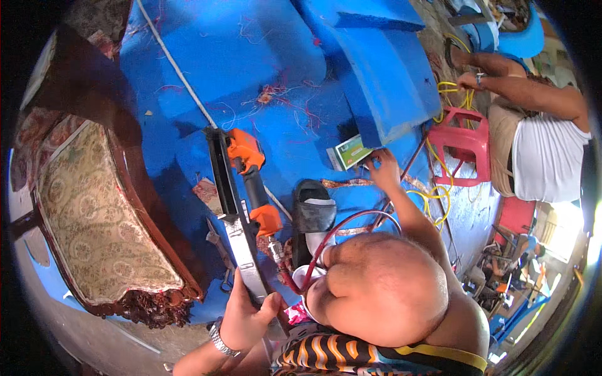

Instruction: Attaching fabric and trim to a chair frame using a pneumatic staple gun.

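Note:
My left hand (251, 316) grips the silver magazine of an orange-and-black pneumatic staple gun (263, 220), which points upward along the blue foam. A red hose runs from its metal coupling near my bare knee. My right hand (382, 169) reaches to a small green-and-white box (350, 152) on the foam, its fingers curled at the box's right end. What they pinch is too small to make out. A black sandal (313, 213) is on my foot below the box.
Blue foam slabs (213, 56) spread ahead. A patterned upholstered piece (106, 219) lies left. At right sit a red stool (459, 128), yellow hose (439, 194) and a seated person (542, 156). Another person (517, 254) is among clutter at lower right.

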